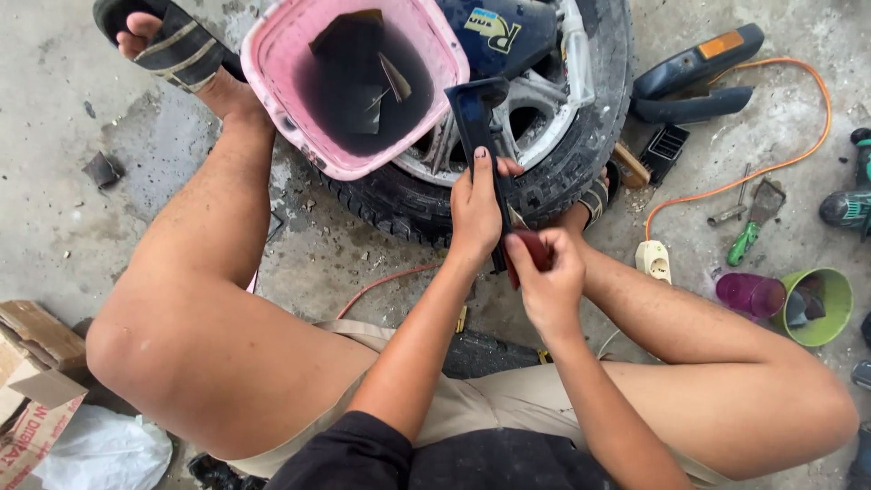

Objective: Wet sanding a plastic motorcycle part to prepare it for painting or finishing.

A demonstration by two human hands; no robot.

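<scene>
Dark blue plastic panel (481, 145) stands gripped in closed left hand (474, 213) fingers; right hand (544, 277) fingers pinch reddish sandpaper piece (533, 249) against its lower edge.

A basin (272, 63) is sitting on the wheel (581, 136), left of a panel piece (476, 118) standing between both hands. Two cups (789, 299) are lying on the floor (54, 200) at right, behind the knee, with a screwdriver (746, 240) beyond them.
</scene>
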